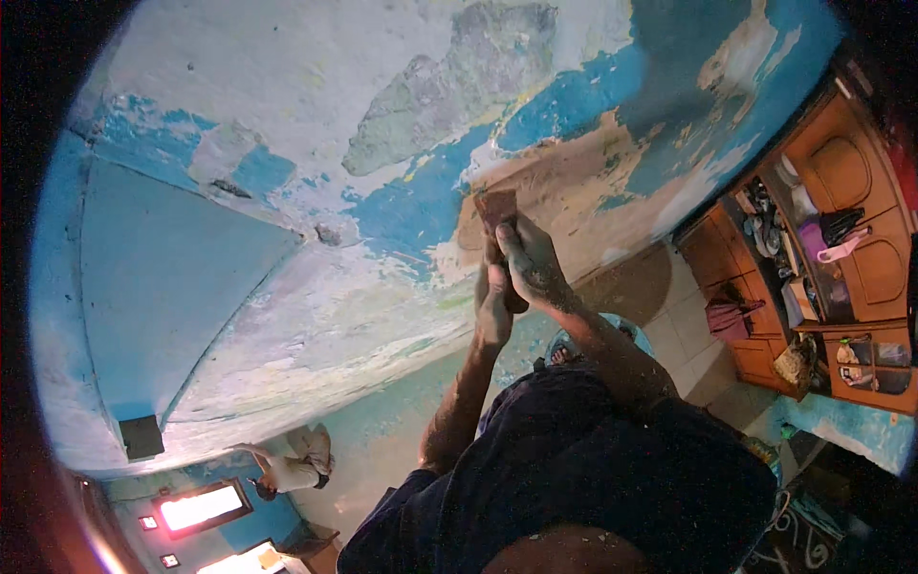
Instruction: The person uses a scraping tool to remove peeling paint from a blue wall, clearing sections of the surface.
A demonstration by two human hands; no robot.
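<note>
Both my hands are closed on a scraper with a broad, rust-brown blade [496,205]. Its blade lies against the peeling wall [402,210], which shows white, blue and tan patches. My right hand [535,268] grips just below the blade, thumb along it. Lower down, my left hand [493,311] wraps the handle, most of which the fingers hide. Flaked blue paint [411,215] lies left of the blade, and bare tan plaster [555,182] lies to its right.
A round blue-white support [626,330] is under my feet [562,355]. At right stands a wooden cabinet [861,182] with cluttered shelves. Another person [292,469] reaches to the wall at lower left, near a bright window [203,507].
</note>
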